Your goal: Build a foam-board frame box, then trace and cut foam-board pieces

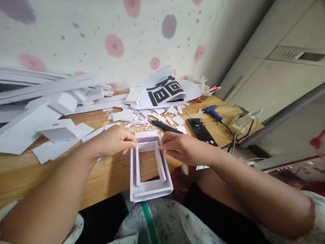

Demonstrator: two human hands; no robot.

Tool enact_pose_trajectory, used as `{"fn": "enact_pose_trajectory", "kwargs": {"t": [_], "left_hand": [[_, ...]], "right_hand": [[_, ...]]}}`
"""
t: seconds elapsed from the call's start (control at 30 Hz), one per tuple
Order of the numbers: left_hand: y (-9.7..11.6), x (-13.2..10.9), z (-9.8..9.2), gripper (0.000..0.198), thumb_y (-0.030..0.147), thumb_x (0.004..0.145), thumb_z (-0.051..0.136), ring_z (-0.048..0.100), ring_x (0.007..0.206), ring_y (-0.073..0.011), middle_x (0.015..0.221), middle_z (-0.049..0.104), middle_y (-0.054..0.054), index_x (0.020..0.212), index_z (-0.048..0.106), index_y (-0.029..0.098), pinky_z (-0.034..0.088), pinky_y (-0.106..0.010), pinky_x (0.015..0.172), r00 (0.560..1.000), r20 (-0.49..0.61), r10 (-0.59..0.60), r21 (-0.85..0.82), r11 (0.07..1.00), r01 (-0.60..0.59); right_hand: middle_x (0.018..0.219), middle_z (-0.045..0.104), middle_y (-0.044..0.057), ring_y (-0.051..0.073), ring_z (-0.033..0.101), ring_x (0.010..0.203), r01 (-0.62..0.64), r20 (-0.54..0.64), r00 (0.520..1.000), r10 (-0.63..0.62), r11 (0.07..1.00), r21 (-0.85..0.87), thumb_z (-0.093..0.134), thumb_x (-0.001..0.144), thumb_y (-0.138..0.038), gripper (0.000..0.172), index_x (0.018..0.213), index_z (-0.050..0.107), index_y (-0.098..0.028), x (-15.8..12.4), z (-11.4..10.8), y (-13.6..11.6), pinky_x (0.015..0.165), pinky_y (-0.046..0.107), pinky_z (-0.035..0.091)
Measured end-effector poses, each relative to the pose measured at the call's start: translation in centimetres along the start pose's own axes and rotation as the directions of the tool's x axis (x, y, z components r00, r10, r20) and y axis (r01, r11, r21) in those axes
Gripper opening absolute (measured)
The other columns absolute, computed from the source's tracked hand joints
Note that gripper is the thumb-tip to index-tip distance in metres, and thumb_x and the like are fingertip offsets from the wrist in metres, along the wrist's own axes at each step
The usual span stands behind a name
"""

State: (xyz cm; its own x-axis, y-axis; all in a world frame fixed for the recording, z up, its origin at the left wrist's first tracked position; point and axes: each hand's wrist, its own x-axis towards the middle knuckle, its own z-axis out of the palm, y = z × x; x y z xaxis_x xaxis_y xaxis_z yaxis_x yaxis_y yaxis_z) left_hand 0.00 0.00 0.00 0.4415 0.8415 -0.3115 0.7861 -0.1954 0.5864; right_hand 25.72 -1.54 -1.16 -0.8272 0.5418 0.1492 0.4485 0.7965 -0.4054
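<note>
A white foam-board frame (149, 188) with a rectangular opening lies at the front edge of the wooden table (109, 176), its near end sticking out over the edge. My left hand (115, 140) grips the frame's far left corner with curled fingers. My right hand (181, 147) pinches the far right wall of the frame between thumb and fingers. Through the opening the table's wood shows.
White foam-board strips and offcuts (50, 115) pile up on the left and middle. A black knife (164, 126), a phone (201, 132), a blue glue gun (212, 112) with its cable, and a printed sheet (165, 89) lie beyond the frame. A spotted wall stands behind.
</note>
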Motion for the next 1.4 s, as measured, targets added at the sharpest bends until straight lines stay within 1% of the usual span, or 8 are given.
{"fn": "enact_pose_trajectory", "kwargs": {"t": [0.2,0.37,0.53,0.73,1.03,1.13,1.3,1.4], "left_hand": [[-0.3,-0.1,-0.1,0.031,0.043,0.075,0.053,0.045,0.051,-0.0099,0.050,0.054,0.005,0.055,0.061,0.020,0.033,-0.024,0.055,1.000,-0.001,0.003,0.008,1.000,-0.003],[-0.5,0.2,0.1,0.031,0.044,0.077,0.052,0.048,0.052,-0.0107,0.049,0.055,0.005,0.064,0.068,0.021,0.034,-0.024,0.056,0.999,-0.014,0.043,0.022,0.999,-0.043],[-0.5,0.1,0.1,0.033,0.046,0.077,0.053,0.045,0.051,-0.0107,0.049,0.054,0.005,0.058,0.064,0.020,0.034,-0.025,0.057,0.999,-0.008,0.042,0.034,0.999,-0.042],[-0.8,0.1,0.1,0.036,0.049,0.077,0.053,0.045,0.052,-0.0113,0.049,0.054,0.005,0.057,0.062,0.021,0.034,-0.025,0.058,0.999,-0.011,0.038,0.021,0.999,-0.038],[-1.2,0.0,0.2,0.034,0.048,0.077,0.054,0.046,0.053,-0.0118,0.049,0.055,0.005,0.058,0.063,0.021,0.035,-0.025,0.058,0.999,-0.009,0.033,0.020,0.999,-0.033],[-1.1,0.0,0.2,0.035,0.048,0.077,0.054,0.044,0.052,-0.0113,0.049,0.054,0.005,0.056,0.061,0.021,0.034,-0.025,0.057,0.999,-0.017,0.033,0.029,0.999,-0.032],[-0.5,-0.2,0.1,0.034,0.049,0.076,0.052,0.045,0.052,-0.0115,0.050,0.056,0.004,0.060,0.065,0.021,0.034,-0.025,0.057,1.000,-0.011,0.014,0.040,0.999,-0.013],[-0.1,-0.2,0.0,0.035,0.048,0.075,0.052,0.044,0.051,-0.0111,0.049,0.055,0.004,0.056,0.062,0.021,0.033,-0.025,0.056,1.000,-0.011,0.013,0.046,0.999,-0.012]], "right_hand": [[0.097,0.062,0.010,0.016,0.061,0.081,0.007,0.004,1.000,-0.007,1.000,-0.006,0.051,0.089,-0.008,0.026,0.101,0.074,-0.013,0.0,0.0,0.0,0.073,0.027,0.050],[0.099,0.062,0.010,0.017,0.061,0.083,-0.010,0.027,1.000,0.011,1.000,-0.029,0.053,0.088,-0.010,0.025,0.103,0.073,-0.013,0.0,0.0,0.1,0.075,0.029,0.051],[0.104,0.061,0.011,0.018,0.061,0.086,-0.039,0.054,0.998,0.042,0.998,-0.050,0.051,0.089,-0.010,0.027,0.106,0.072,-0.012,-0.1,-0.1,-0.2,0.078,0.030,0.051],[0.108,0.061,0.012,0.018,0.061,0.088,-0.071,0.095,0.993,0.077,0.995,-0.065,0.052,0.089,-0.010,0.028,0.108,0.072,-0.012,0.0,-0.3,-0.7,0.080,0.030,0.051],[0.108,0.061,0.012,0.018,0.061,0.087,-0.074,0.098,0.992,0.082,0.994,-0.075,0.051,0.089,-0.010,0.028,0.109,0.071,-0.012,0.0,-0.4,-0.8,0.079,0.029,0.050],[0.106,0.061,0.011,0.017,0.060,0.085,-0.062,0.086,0.994,0.069,0.995,-0.081,0.050,0.090,-0.011,0.028,0.108,0.071,-0.013,0.0,-0.4,-0.7,0.076,0.029,0.050],[0.104,0.060,0.011,0.018,0.059,0.086,-0.059,0.095,0.993,0.067,0.995,-0.079,0.050,0.090,-0.011,0.027,0.106,0.071,-0.012,0.0,-0.4,-0.7,0.077,0.029,0.050],[0.104,0.060,0.011,0.018,0.059,0.086,-0.056,0.093,0.994,0.063,0.995,-0.080,0.050,0.090,-0.011,0.026,0.106,0.071,-0.012,-0.1,-0.4,-0.8,0.078,0.030,0.050]]}}
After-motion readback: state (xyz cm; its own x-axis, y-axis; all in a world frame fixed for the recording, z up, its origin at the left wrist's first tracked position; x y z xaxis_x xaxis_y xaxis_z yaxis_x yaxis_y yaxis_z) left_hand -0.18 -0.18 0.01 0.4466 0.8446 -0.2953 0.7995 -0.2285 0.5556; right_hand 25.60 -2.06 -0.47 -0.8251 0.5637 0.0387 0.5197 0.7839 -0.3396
